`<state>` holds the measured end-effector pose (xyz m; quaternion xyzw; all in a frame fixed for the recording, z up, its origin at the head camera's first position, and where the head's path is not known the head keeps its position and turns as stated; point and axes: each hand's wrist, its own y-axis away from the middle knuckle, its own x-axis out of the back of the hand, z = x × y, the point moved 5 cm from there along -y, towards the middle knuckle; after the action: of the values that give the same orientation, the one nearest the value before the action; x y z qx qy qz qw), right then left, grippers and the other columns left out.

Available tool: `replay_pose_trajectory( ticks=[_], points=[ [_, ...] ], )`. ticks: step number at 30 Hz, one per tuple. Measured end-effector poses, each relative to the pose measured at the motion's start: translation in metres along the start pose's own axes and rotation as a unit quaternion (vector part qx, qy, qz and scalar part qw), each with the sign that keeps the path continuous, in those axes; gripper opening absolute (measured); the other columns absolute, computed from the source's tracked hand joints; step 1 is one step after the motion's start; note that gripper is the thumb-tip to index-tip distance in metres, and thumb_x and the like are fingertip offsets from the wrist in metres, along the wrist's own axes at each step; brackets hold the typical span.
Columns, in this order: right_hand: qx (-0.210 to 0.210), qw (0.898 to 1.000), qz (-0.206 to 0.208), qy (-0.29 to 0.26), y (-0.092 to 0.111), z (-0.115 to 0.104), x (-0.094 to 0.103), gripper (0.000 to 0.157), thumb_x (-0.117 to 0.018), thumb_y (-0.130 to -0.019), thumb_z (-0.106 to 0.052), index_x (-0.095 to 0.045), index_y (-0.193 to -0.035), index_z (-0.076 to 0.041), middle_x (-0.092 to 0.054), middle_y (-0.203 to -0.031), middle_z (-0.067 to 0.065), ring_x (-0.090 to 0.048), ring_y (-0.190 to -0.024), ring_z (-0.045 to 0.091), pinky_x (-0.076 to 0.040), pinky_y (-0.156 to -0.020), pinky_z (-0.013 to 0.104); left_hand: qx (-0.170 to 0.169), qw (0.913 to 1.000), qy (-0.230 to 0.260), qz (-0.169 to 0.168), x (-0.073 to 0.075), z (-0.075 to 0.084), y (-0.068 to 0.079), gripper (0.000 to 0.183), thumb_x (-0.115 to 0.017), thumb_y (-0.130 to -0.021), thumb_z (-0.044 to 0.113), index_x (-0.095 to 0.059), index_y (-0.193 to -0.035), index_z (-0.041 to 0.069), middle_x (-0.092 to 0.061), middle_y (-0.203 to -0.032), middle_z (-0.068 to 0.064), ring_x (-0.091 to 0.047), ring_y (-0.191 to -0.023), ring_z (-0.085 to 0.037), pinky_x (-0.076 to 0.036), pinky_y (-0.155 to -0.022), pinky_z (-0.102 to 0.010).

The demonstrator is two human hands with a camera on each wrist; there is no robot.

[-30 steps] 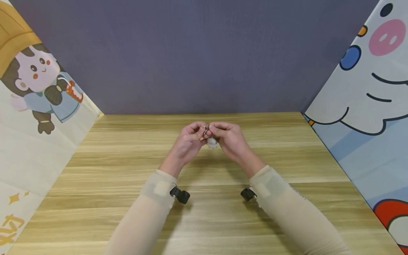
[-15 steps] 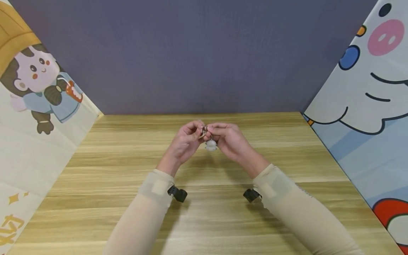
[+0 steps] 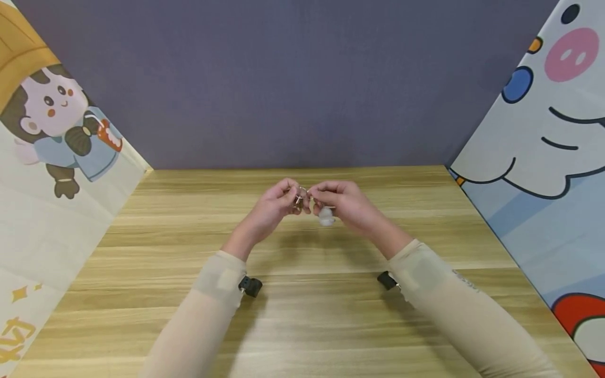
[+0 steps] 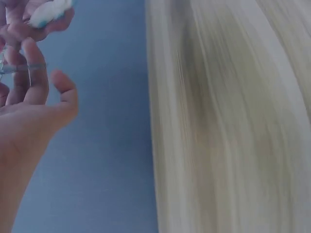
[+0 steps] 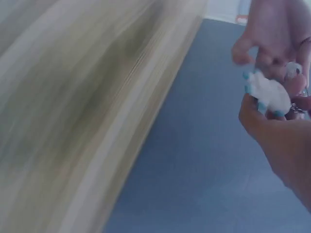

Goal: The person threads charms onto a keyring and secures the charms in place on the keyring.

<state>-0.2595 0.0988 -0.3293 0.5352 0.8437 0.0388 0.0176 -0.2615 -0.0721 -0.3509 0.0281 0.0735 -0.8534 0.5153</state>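
My left hand point(image 3: 266, 212) pinches small shiny metal pieces, with a thin metal ring point(image 3: 300, 199) showing at its thumb and fingertips. Facing it, my right hand point(image 3: 352, 207) pinches the short chain of a white charm point(image 3: 326, 216), thumb against forefinger. The charm hangs below the right fingers and in the right wrist view has teal tips along its edge. A small clear piece point(image 5: 293, 69) shows beside it there. Both hands are raised over the table, fingertips a small gap apart. Fingers partly hide the metal parts.
A wood-grain table point(image 3: 302, 315) lies beneath both forearms. Behind it rises a plain grey-purple wall point(image 3: 302, 84). Side panels with cartoon prints, a left panel point(image 3: 42, 220) and a right panel point(image 3: 539, 231), border the table.
Both hands have drawn slightly apart, the left one leftward and the right forearm rightward. The white charm has shifted right along with the right hand, and more of the metal pieces shows between them.
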Motion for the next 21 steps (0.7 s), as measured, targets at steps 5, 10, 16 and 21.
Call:
replay_pose_trajectory(
  ticks=[5, 10, 16, 21],
  points=[
    [-0.004, 0.982, -0.052, 0.180, 0.003, 0.001, 0.004, 0.040, -0.068, -0.103, -0.012, -0.061, -0.141, -0.002, -0.065, -0.107, 0.011, -0.063, -0.083, 0.022, -0.056, -0.070, 0.029, 0.039, 0.9982, -0.032, -0.031, 0.002, -0.001, 0.003, 0.012, -0.039, -0.116, 0.018, -0.046, -0.110, 0.010, -0.046, -0.090, 0.000, -0.042, -0.078, -0.015, -0.041, -0.077, -0.028],
    [-0.024, 0.951, -0.148, 0.271, 0.007, 0.004, 0.005, 0.040, -0.068, -0.101, -0.012, -0.064, -0.140, -0.006, -0.065, -0.117, 0.013, -0.058, -0.073, 0.018, -0.052, -0.064, 0.031, 0.074, 0.9884, -0.122, -0.052, 0.011, -0.002, 0.010, 0.013, -0.050, -0.113, 0.017, -0.053, -0.117, 0.005, -0.045, -0.088, 0.000, -0.039, -0.075, -0.016, -0.039, -0.073, -0.027],
    [-0.010, 0.914, -0.202, 0.352, 0.010, 0.002, 0.011, 0.019, -0.070, -0.102, -0.018, -0.073, -0.118, -0.009, -0.067, -0.092, 0.006, -0.055, -0.071, 0.014, -0.049, -0.065, 0.029, 0.079, 0.9637, -0.247, -0.061, 0.024, 0.001, 0.013, 0.019, -0.063, -0.108, 0.019, -0.063, -0.122, 0.006, -0.064, -0.108, -0.005, -0.058, -0.095, -0.018, -0.052, -0.085, -0.036],
    [0.046, 0.889, -0.160, 0.426, 0.008, 0.003, 0.021, 0.023, -0.074, -0.098, -0.016, -0.074, -0.120, -0.009, -0.072, -0.103, 0.007, -0.062, -0.087, 0.017, -0.053, -0.077, 0.032, 0.065, 0.9394, -0.335, -0.038, 0.029, -0.001, 0.011, 0.024, -0.077, -0.098, 0.018, -0.073, -0.119, 0.007, -0.073, -0.107, -0.007, -0.066, -0.097, -0.020, -0.057, -0.090, -0.042]
  ],
)
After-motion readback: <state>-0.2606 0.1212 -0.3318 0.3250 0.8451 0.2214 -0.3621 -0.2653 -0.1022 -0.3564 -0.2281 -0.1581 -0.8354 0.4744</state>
